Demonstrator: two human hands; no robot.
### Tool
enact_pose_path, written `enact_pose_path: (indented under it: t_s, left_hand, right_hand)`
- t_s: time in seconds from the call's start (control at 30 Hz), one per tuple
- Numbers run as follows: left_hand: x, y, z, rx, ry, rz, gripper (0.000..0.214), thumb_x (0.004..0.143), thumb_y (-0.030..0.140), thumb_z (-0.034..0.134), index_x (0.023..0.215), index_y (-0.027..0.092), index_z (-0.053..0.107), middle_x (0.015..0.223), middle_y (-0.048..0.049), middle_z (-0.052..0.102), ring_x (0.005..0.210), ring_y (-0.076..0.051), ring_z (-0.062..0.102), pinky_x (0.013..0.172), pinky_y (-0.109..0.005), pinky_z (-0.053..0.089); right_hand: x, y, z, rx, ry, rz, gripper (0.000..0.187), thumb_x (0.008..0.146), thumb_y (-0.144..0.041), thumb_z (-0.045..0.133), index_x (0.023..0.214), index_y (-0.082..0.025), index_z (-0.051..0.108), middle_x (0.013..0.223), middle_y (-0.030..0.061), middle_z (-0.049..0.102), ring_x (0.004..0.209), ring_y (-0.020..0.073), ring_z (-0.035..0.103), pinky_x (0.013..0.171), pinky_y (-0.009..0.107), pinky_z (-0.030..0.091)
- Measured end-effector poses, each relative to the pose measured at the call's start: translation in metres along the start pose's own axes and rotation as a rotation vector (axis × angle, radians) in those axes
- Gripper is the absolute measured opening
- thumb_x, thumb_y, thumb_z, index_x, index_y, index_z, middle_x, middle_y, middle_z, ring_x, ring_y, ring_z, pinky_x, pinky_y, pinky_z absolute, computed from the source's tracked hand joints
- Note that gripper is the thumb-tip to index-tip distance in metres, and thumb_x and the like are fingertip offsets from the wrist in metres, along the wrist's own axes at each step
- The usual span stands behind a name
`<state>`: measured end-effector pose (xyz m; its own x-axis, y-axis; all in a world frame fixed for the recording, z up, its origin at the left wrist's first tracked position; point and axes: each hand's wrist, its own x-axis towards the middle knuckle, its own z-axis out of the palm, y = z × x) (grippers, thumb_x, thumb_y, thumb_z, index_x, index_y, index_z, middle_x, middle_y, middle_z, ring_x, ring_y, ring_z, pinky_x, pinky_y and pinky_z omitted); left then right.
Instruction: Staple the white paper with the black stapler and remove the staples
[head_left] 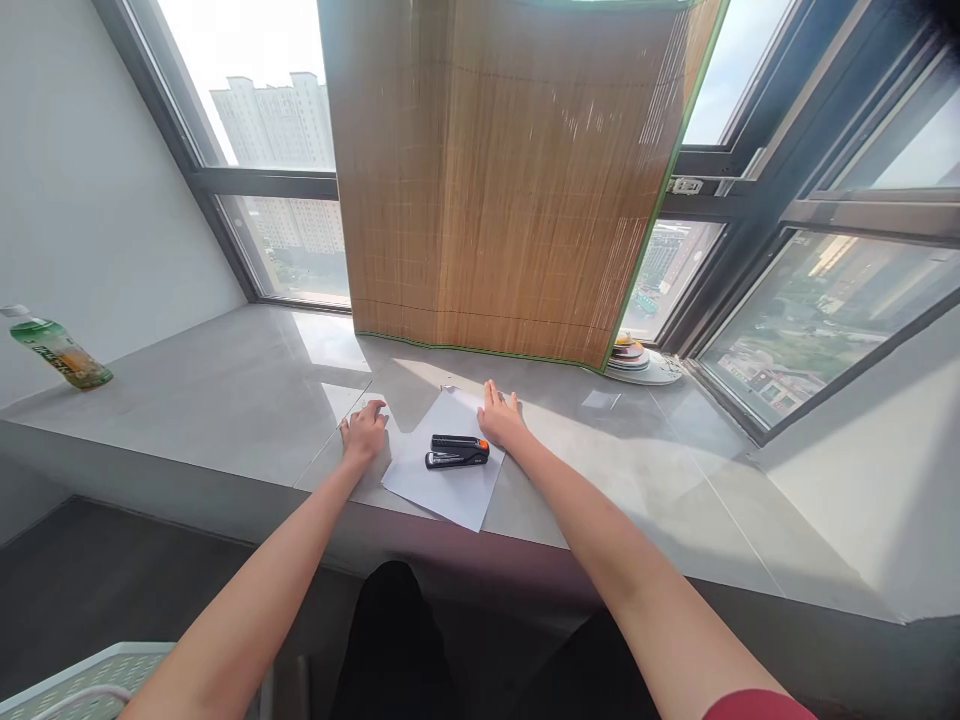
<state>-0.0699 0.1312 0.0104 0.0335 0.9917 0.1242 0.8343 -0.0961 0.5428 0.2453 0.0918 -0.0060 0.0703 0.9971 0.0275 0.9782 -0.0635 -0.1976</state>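
Note:
A white sheet of paper [450,480] lies on the grey stone sill [225,400] near its front edge. On the paper rests a black stapler [457,452] with an orange tip. My left hand [364,432] lies on the sill at the paper's left edge, fingers loosely curled and holding nothing. My right hand [500,418] lies flat on the paper's far right edge, fingers stretched forward, just right of the stapler and not touching it.
A bamboo blind [510,180] hangs down to the sill behind the paper. A green drink bottle [60,350] lies at the far left. A small stack of plates [637,362] sits at the right window corner. A white basket [75,685] shows at bottom left.

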Motion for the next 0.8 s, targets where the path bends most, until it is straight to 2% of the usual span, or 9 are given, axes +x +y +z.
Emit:
enact_pose_path:
  t_s: [0.13,0.3,0.43,0.8]
  left_hand:
    - [0.001,0.0,0.001,0.01,-0.003,0.0,0.04,0.103,0.028,0.036,0.134,0.028,0.061,0.137,-0.0097,0.07,0.143,-0.031,0.049,0.128,-0.059,0.017]
    - [0.001,-0.001,0.001,0.033,0.012,0.005,0.039,0.101,0.026,0.038,0.131,0.029,0.062,0.134,-0.0093,0.071,0.14,-0.032,0.052,0.126,-0.058,0.02]
    - [0.001,-0.001,0.003,0.058,0.008,0.014,0.039,0.1,0.022,0.036,0.128,0.029,0.062,0.138,-0.0089,0.068,0.137,-0.032,0.053,0.125,-0.058,0.021]
    - [-0.004,0.005,-0.002,0.074,-0.008,0.041,0.036,0.101,0.026,0.038,0.117,0.03,0.07,0.148,-0.0066,0.062,0.139,-0.035,0.05,0.127,-0.063,0.018]
  right_hand:
    - [-0.01,0.038,-0.012,0.009,-0.086,-0.174,0.071,0.108,-0.034,0.018,0.173,-0.009,0.009,0.18,0.0113,0.004,0.167,0.0259,0.013,0.135,0.057,0.007]
    - [-0.018,0.074,-0.019,0.023,-0.131,-0.333,0.068,0.108,-0.036,0.019,0.173,-0.015,0.019,0.18,0.0068,0.013,0.167,0.0238,0.013,0.136,0.051,0.009]
    - [-0.019,0.08,-0.02,-0.001,-0.126,-0.356,0.067,0.109,-0.036,0.019,0.173,-0.016,0.02,0.18,0.0069,0.015,0.167,0.0235,0.014,0.136,0.055,0.01]
    - [-0.027,0.093,-0.024,0.004,-0.117,-0.377,0.067,0.108,-0.033,0.021,0.173,-0.019,0.022,0.179,0.005,0.018,0.166,0.0239,0.019,0.135,0.053,0.015]
